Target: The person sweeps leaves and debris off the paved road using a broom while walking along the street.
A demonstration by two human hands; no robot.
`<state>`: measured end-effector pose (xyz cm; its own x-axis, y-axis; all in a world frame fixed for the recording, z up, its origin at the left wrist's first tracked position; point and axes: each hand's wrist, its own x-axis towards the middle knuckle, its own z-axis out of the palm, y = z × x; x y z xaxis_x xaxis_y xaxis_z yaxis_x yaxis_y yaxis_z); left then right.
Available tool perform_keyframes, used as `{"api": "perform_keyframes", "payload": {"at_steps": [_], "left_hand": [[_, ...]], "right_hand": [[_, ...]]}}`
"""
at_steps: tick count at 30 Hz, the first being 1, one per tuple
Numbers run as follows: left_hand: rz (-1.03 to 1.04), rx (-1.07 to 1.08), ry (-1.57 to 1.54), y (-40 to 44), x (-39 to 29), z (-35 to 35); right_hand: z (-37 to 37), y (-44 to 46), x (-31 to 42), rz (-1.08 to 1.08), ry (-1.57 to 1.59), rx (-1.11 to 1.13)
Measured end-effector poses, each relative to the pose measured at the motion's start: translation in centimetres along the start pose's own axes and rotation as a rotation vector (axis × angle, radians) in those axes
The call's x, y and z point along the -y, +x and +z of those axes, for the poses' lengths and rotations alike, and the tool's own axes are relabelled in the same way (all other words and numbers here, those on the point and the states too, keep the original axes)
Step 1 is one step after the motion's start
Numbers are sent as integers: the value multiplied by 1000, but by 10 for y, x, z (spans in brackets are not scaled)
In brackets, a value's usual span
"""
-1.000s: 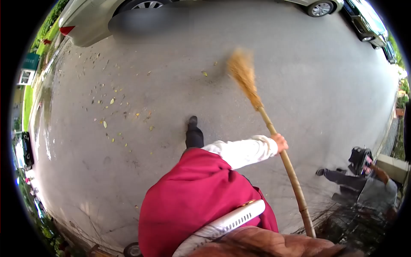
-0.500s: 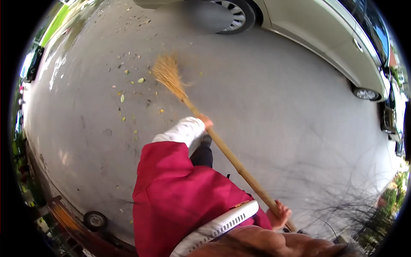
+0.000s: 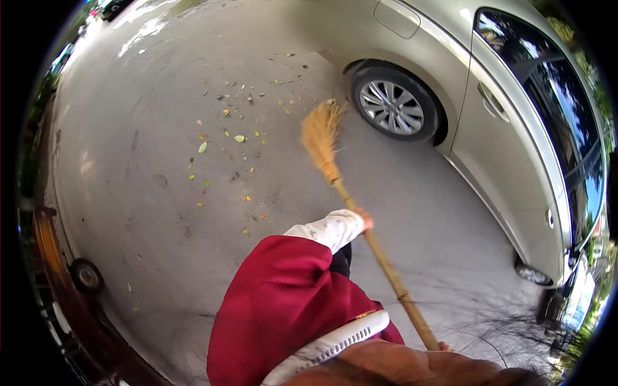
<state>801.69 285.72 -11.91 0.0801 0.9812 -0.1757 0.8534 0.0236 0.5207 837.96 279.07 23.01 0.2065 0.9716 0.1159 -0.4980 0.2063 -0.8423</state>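
Observation:
A straw broom with a long bamboo handle (image 3: 390, 273) slants across the view, its bristles (image 3: 320, 138) low over the pavement beside a car's wheel. My left hand (image 3: 364, 220), in a white sleeve, is wrapped round the handle below the bristles. Near the handle's other end, at the bottom, a small part of my right hand (image 3: 444, 346) shows against the bamboo; the rest is hidden by my body. Scattered yellow and green leaves (image 3: 239, 138) lie on the ground left of the bristles.
A beige car (image 3: 508, 148) fills the upper right, with its wheel (image 3: 391, 103) close to the bristles. At the lower left stands a rusty cart (image 3: 84, 321) with a small wheel (image 3: 86, 275). Wet patches (image 3: 145, 32) shine at the upper left.
The view has turned rightward, and the car now looks much nearer. The bristles have swung from the leaves over to the car's wheel. Less of my right hand shows.

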Motion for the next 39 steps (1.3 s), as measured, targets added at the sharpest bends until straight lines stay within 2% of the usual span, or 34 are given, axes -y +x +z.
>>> {"api": "perform_keyframes", "payload": {"at_steps": [1, 2, 4, 5, 6, 9, 11, 12, 13, 15, 16, 17, 19, 21, 23, 25, 27, 28, 29, 30, 31, 33, 34, 36, 37, 39], "left_hand": [[-37, 181, 88, -3, 16, -8], [-99, 60, 119, -8, 33, -17], [-336, 192, 103, 4, 65, -63], [-375, 204, 137, 12, 89, -71], [-283, 93, 122, 3, 106, -96], [-480, -265, 103, -10, 111, -161], [-562, -453, 54, -18, 99, -179], [-598, -555, 40, -22, 91, -189], [-697, -516, -34, -23, 76, -203], [-788, -569, -154, -32, 57, -193], [-836, -473, -225, -35, 56, -184], [-818, -522, -309, -48, 51, -187], [-973, -525, -457, -64, 50, -165], [-1105, -640, -571, -74, 50, -120], [-1219, -750, -681, -69, 54, -110], [-1269, -856, -688, -51, 56, -101], [-1246, -966, -577, -12, 78, -107], [-1195, -990, -535, 10, 88, -124], [-1143, -1012, -491, 36, 100, -143], [-1056, -1019, -386, 66, 117, -153], [-993, -1032, -322, 97, 135, -170], [-958, -906, -258, 150, 171, -222], [-891, -999, -125, 178, 204, -231], [-828, -1048, -74, 209, 262, -265], [-793, -1033, -59, 216, 289, -280], [-788, -946, 114, 213, 300, -325]], "right_hand": [[-2, 22, -23, 10, 5, 18], [-6, 54, -56, 53, 20, 66], [-7, 98, -98, 165, 22, 124], [58, 107, -108, 241, 119, 166], [91, 126, -120, 263, 116, 67], [159, 223, -149, 327, 155, 476], [228, 278, -159, 375, 177, 458], [247, 316, -169, 395, 151, 541], [271, 359, -186, 416, 126, 625], [336, 395, -211, 588, 133, 704], [379, 394, -234, 735, 235, 906], [417, 381, -255, 834, 248, 1033], [494, 329, -295, 951, 192, 1243], [556, 264, -325, 1094, 247, 1530], [593, 223, -352, 1207, 235, 1617], [609, 208, -367, 1195, 158, 1649], [614, 232, -367, 1146, 257, 1644], [617, 267, -367, 1152, 358, 1729], [601, 308, -354, 1003, 257, 1505], [588, 366, -340, 911, 177, 1443], [579, 390, -320, 888, 209, 1530], [562, 431, -277, 835, 281, 1701], [540, 427, -259, 632, 111, 1451], [516, 423, -268, 215, 102, 1532], [513, 398, -270, 293, 212, 1492], [511, 414, -271, 241, 187, 1475]]}}
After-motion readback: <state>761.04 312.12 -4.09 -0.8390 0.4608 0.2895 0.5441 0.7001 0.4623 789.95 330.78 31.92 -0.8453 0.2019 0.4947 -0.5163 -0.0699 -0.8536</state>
